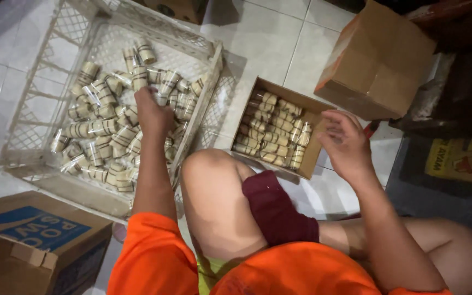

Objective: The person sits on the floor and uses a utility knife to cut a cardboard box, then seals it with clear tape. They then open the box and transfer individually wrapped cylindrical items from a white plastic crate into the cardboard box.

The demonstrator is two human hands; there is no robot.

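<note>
My left hand reaches into a white plastic crate and closes on a wrapped striped roll among several clear-wrapped beige and brown rolls. My right hand hovers over the right edge of a small open cardboard box, fingers curled and apart, holding nothing I can see. Inside that box lie rows of the same wrapped rolls. I sit on the tiled floor, my bare knee between crate and box.
A closed cardboard box stands tilted at the back right. Another cardboard box with a blue panel sits at the near left. A dark mat and yellow bag lie at the right. White floor tiles surround everything.
</note>
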